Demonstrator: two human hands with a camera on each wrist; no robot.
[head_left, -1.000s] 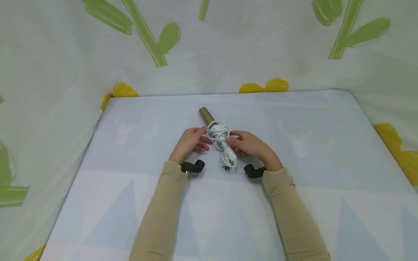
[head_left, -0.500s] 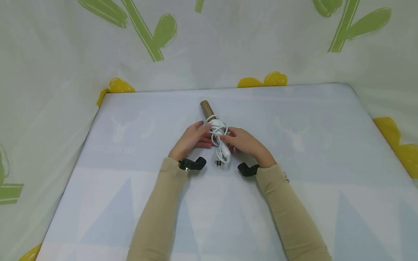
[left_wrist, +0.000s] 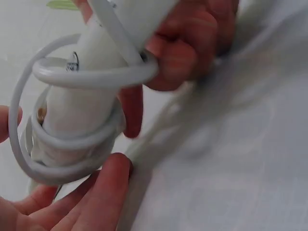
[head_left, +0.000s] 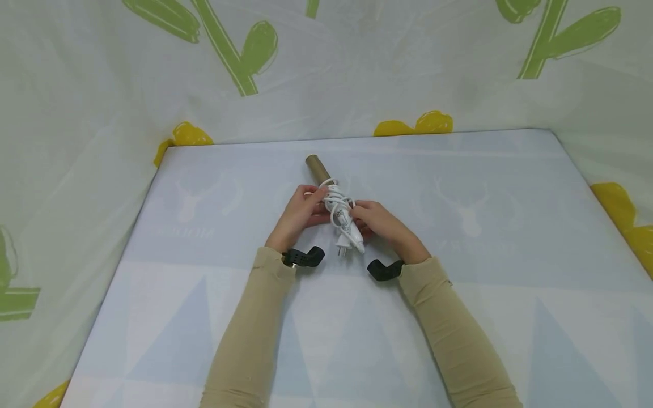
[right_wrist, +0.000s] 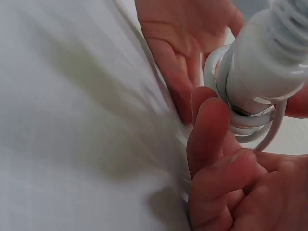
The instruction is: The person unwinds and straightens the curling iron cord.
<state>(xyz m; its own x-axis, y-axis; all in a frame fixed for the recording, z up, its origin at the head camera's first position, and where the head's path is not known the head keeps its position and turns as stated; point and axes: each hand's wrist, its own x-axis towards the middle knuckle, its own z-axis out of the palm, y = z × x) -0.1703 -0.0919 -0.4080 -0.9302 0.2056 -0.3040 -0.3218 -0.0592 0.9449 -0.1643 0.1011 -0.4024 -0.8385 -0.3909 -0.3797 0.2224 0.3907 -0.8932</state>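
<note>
A curling iron with a gold-brown barrel and a white handle slants between both hands in the head view, barrel tip pointing away. Its white cord is wound in loops around the handle, and the two-pin plug hangs at the near end. My left hand holds the handle from the left near the barrel, thumb on top over the cord loops. From the right, my right hand grips the lower handle and cord with thumb and curled fingers. In the right wrist view the cord's ribbed sleeve shows at the handle's end.
A table with a pale blue and white printed cover lies beneath. Behind it hangs a light curtain with green stems and yellow flowers. A black wrist mount sits on each wrist.
The curling iron has turned in my hands, so printing on the handle now shows and the plug faces differently. Over the second, both hands shifted slightly, the right one leftward.
</note>
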